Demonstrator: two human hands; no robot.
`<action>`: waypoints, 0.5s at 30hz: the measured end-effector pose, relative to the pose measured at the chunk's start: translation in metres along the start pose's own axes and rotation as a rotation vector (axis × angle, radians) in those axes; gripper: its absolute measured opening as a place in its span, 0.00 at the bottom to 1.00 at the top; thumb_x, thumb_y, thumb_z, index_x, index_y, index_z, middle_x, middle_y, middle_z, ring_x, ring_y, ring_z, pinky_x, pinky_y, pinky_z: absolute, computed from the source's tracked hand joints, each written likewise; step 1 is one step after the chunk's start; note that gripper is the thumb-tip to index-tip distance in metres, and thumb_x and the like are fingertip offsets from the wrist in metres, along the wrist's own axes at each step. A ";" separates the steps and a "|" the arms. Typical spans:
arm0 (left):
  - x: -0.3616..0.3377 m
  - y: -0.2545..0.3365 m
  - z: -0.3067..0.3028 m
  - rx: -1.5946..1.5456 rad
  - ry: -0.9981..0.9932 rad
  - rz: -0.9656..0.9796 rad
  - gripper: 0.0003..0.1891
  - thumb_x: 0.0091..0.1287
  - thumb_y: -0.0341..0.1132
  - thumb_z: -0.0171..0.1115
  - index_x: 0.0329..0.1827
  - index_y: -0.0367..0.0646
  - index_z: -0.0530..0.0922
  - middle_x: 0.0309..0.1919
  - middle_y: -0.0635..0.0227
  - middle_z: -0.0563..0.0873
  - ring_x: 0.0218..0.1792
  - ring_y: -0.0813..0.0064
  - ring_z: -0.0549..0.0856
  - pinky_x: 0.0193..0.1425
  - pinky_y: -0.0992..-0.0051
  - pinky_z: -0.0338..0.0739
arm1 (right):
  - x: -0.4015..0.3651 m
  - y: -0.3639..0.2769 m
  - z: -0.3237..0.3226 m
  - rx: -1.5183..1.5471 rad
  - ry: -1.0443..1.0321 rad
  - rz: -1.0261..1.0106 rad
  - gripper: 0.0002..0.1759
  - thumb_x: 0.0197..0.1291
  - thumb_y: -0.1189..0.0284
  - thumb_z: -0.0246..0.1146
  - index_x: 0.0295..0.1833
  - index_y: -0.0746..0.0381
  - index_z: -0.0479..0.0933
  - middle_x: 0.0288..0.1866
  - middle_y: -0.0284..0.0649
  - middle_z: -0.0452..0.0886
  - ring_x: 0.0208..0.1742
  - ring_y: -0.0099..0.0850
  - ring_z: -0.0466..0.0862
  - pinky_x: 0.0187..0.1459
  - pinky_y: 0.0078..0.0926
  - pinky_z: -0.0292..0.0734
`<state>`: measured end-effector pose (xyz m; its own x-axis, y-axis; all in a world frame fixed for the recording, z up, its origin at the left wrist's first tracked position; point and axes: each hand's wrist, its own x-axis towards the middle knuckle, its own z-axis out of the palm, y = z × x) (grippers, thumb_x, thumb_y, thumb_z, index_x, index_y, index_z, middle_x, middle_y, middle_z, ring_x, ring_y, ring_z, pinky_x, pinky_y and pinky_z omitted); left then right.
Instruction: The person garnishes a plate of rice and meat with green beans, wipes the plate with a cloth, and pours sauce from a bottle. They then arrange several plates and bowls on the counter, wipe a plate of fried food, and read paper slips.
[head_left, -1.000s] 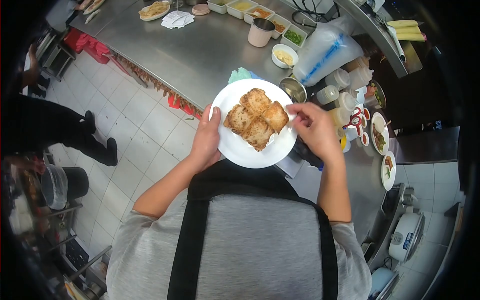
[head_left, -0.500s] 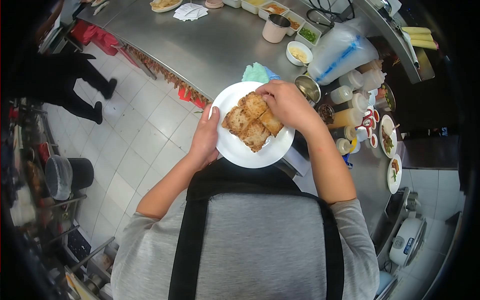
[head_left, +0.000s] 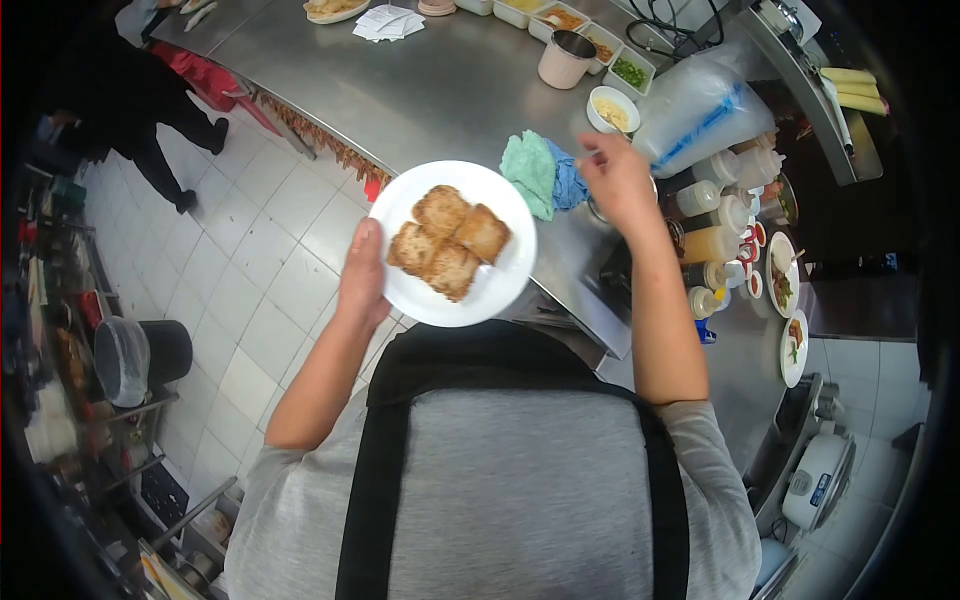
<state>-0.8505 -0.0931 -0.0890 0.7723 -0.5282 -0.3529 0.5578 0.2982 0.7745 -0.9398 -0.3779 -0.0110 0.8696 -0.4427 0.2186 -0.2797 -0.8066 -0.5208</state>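
A round white plate (head_left: 512, 270) is held at its left rim by my left hand (head_left: 362, 275), thumb on top and the other fingers hidden beneath. Several browned square pieces of food (head_left: 447, 243) lie close together on it. My right hand (head_left: 618, 182) is off the plate, over the counter's edge, its fingers apart and nothing visible in them. Just left of that hand lie a green cloth (head_left: 528, 175) and a blue cloth (head_left: 568, 178). Beyond it stands a white bowl of chopped pale food (head_left: 612, 110).
A steel counter (head_left: 440, 90) bears a pink cup (head_left: 566, 60), tubs of ingredients (head_left: 628, 74), a plastic bag (head_left: 700, 115) and squeeze bottles (head_left: 705, 245). Two served plates (head_left: 793, 350) lie at right. Another person (head_left: 130, 95) walks at upper left, near a bin (head_left: 150, 360).
My right hand has left the food and moved right over the counter. The plate has shifted left with my left hand, exposing more of the cloths. The other person has moved slightly.
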 end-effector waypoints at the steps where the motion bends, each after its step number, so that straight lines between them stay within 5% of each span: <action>1: 0.001 0.008 -0.010 0.000 0.011 -0.006 0.21 0.73 0.48 0.42 0.61 0.43 0.64 0.52 0.59 0.76 0.52 0.68 0.79 0.55 0.66 0.77 | -0.003 0.008 0.014 -0.052 0.002 0.018 0.16 0.52 0.75 0.62 0.49 0.63 0.78 0.46 0.47 0.80 0.40 0.40 0.80 0.43 0.30 0.76; 4: 0.004 0.036 -0.043 0.025 0.030 -0.025 0.20 0.74 0.46 0.40 0.60 0.41 0.65 0.51 0.60 0.77 0.50 0.68 0.80 0.53 0.68 0.78 | -0.028 0.013 0.095 -0.220 0.232 -0.322 0.17 0.48 0.75 0.65 0.46 0.63 0.78 0.42 0.49 0.78 0.39 0.41 0.80 0.45 0.36 0.75; 7: 0.017 0.048 -0.050 0.112 0.056 -0.086 0.20 0.73 0.45 0.41 0.59 0.40 0.66 0.50 0.59 0.78 0.49 0.68 0.81 0.51 0.69 0.80 | -0.027 0.039 0.117 -0.167 0.214 -0.199 0.16 0.44 0.71 0.69 0.42 0.61 0.80 0.36 0.46 0.79 0.32 0.38 0.80 0.38 0.34 0.75; 11: 0.039 0.061 -0.061 0.189 -0.112 -0.180 0.20 0.73 0.45 0.43 0.58 0.40 0.67 0.48 0.60 0.79 0.48 0.72 0.81 0.51 0.71 0.80 | 0.003 0.025 0.076 0.106 0.034 0.278 0.12 0.45 0.66 0.72 0.26 0.62 0.78 0.21 0.36 0.78 0.20 0.27 0.74 0.28 0.25 0.70; 15: 0.070 0.063 -0.056 0.282 -0.355 -0.282 0.20 0.72 0.44 0.45 0.59 0.39 0.68 0.49 0.60 0.79 0.48 0.73 0.82 0.51 0.71 0.80 | 0.026 0.040 0.048 0.572 0.055 0.251 0.09 0.54 0.68 0.66 0.31 0.62 0.76 0.28 0.31 0.78 0.27 0.18 0.72 0.31 0.19 0.69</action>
<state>-0.7443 -0.0667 -0.0948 0.4263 -0.8083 -0.4061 0.5877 -0.0938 0.8036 -0.9083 -0.4025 -0.0657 0.7792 -0.6233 0.0661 -0.1978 -0.3445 -0.9177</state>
